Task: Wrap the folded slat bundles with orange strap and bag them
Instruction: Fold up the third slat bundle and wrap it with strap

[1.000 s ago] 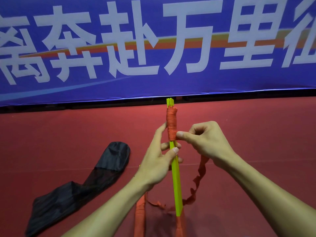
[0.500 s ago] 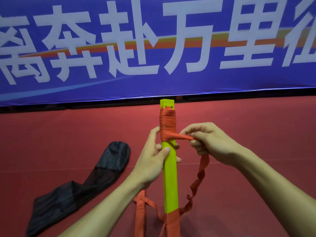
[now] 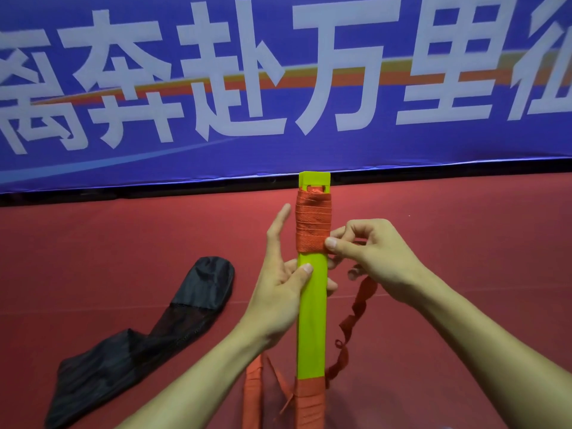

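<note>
1. The surface is a dull red floor (image 3: 464, 258) that runs back to a black strip (image 3: 93, 198) at the foot of the far wall.
2. Above the strip hangs a wide blue banner (image 3: 278, 156) with large white characters and a thin orange-and-yellow streak across them.
3. A black bag (image 3: 148, 332) lies flattened on the floor to the left, well apart from the hands. Its far end is solid fabric and the nearer part is see-through mesh; what is inside cannot be made out.
4. The yellow-green slat bundle (image 3: 312, 320) stands upright in the middle, held between both hands.
5. The orange strap (image 3: 312, 224) is wound in several turns round the bundle's upper end, just under the slotted tip, and another band of it covers the lower end (image 3: 309, 400).
6. The loose tail (image 3: 360, 300) of the strap drops in a crinkled line down the right side of the bundle.
7. The left hand (image 3: 278, 292) grips the bare middle of the bundle — thumb on the front face, fingers behind, forefinger pointing up beside the wrap.
8. The right hand (image 3: 377, 255) pinches the strap at the lowest turn, on the bundle's right edge.
9. A second bundle (image 3: 252, 385), wrapped in orange, lies low just left of the held one.
</note>
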The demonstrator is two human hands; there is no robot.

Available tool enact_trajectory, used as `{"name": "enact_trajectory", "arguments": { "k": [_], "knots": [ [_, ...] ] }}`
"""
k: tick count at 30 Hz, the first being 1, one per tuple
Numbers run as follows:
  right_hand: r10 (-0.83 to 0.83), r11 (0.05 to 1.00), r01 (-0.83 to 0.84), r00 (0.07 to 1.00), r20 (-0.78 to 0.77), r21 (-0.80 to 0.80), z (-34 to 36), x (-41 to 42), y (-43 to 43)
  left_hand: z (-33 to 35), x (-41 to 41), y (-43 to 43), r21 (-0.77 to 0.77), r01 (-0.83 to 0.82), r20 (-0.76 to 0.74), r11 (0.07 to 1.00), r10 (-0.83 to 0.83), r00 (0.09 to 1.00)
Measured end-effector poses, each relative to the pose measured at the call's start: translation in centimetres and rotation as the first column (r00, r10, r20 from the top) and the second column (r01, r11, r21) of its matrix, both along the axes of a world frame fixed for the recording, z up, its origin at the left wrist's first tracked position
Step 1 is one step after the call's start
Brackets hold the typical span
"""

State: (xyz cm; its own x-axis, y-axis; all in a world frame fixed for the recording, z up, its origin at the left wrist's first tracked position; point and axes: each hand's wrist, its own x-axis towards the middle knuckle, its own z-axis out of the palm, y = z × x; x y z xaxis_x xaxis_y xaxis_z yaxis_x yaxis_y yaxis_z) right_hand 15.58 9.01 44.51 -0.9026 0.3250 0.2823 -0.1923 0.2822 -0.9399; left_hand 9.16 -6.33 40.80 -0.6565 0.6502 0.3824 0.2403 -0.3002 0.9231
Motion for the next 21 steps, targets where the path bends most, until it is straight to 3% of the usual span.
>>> {"name": "enact_trajectory", "arguments": {
  "k": [7,10,14,21],
  "knots": [
    [-0.059,0.978,0.035,0.992,-0.11,-0.206,-0.6,-0.5,-1.0,-0.5,0.2,0.3,0.042,0.054,0.072,0.998,-0.057,0.996],
    [-0.168,0.967,0.137,0.977,-0.13,-0.216,-0.9,-0.8,-1.3,-0.7,0.2,0.5,-0.087,-0.157,-0.13,0.984,0.145,0.981],
    [-0.224,0.971,0.209,0.963,-0.149,-0.112,-0.7,-0.6,-1.9,-0.5,-0.4,0.2,-0.205,-0.447,-0.377,0.871,0.351,0.857],
    [-0.123,0.964,0.129,0.992,-0.039,0.232,-0.1,-0.2,-0.1,-0.2,-1.3,-0.5,-0.258,-0.466,-0.293,0.846,0.391,0.873]
  ]
}}
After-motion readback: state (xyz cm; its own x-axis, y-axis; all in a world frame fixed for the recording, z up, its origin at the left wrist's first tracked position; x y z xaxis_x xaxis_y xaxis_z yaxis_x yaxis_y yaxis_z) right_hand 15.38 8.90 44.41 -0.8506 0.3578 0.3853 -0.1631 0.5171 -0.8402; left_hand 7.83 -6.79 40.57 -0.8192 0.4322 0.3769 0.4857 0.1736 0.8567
